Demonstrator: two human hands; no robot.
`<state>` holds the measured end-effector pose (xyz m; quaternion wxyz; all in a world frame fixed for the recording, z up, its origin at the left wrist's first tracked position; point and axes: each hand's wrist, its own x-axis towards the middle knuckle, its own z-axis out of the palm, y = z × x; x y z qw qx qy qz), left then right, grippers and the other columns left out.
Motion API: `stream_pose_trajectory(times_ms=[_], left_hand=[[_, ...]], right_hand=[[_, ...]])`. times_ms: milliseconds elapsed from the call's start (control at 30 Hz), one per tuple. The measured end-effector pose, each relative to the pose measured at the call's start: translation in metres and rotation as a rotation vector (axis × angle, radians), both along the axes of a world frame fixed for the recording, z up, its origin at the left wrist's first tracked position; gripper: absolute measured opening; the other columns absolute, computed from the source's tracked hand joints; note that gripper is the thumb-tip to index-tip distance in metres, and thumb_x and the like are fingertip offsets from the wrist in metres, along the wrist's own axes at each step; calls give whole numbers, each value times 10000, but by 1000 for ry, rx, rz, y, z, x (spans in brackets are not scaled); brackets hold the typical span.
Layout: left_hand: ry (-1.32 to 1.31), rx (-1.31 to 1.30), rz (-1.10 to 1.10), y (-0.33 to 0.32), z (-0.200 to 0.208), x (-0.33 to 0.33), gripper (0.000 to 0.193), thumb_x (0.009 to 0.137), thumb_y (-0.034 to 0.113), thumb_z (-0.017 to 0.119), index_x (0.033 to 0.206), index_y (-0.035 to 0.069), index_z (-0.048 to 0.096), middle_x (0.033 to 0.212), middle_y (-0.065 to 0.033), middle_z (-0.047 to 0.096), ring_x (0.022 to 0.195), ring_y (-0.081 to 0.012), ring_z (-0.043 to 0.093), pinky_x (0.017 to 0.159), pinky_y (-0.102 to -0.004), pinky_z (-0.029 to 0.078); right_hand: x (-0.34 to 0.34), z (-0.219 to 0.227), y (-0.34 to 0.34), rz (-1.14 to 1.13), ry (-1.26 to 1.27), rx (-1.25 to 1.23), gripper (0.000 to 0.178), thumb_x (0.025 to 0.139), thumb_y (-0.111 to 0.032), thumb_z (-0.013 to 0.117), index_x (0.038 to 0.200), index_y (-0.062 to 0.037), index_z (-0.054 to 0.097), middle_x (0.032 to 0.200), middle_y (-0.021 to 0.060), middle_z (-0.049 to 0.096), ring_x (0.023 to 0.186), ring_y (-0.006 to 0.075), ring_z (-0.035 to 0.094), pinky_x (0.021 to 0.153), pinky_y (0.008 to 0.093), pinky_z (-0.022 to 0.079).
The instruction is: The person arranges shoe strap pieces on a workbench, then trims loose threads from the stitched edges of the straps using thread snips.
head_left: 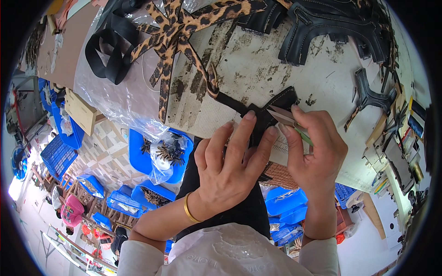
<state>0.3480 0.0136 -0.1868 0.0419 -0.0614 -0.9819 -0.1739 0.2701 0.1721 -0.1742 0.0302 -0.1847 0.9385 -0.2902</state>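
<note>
Two hands work at the near edge of the worktop point(271, 76): the left hand point(225, 170) presses its fingertips onto a black leather piece point(263, 121), partly covering it, while the right hand point(317, 147) pinches a pointed, green-handled tool point(287, 117) with its tip over that piece. Beyond, leopard-print straps point(173, 32) spread toward the far edge, black strapping point(113, 69) loops near the far left corner, and stitched black forked pieces point(331, 32) crowd the far right corner.
</note>
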Motion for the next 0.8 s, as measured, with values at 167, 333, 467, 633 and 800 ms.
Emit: stream_pose_trajectory(times_ms=[167,333,467,633,800], left_hand=[[-4,-6,-8,0,2,-1,492,750,98,709,1221,241,730,1369,-110,568,1106,-265,512,950,-350,378],[70,-7,15,1,-4,-1,346,879,145,607,1204,211,706,1358,-72,606,1094,-230,555,861,-357,424],[36,10,-16,-2,-1,-1,405,809,129,667,1207,189,715,1374,-89,596,1082,-237,549,894,-346,400],[-51,119,-22,-13,5,-1,469,731,88,755,1199,97,721,1379,-103,611,1079,-252,539,934,-336,377],[14,21,-8,-14,0,1,316,821,161,635,1118,114,735,1394,16,607,1077,-218,538,884,-326,393]], right_hand=[[9,8,-12,-46,19,149,210,883,-200,705,1052,-83,662,830,32,594,621,226,622,535,335,478],[11,8,-17,-31,128,267,188,899,-208,683,1045,-94,657,816,34,583,613,229,614,534,336,476],[5,3,-7,5,48,202,166,884,-170,700,1012,-73,657,816,52,626,641,251,642,551,343,495],[7,-9,3,-124,-197,-232,141,857,-78,724,973,-31,660,848,98,696,702,303,687,606,350,537],[7,-13,-1,-75,-58,-135,133,879,-142,723,977,-64,678,822,65,679,652,258,667,555,332,501]])
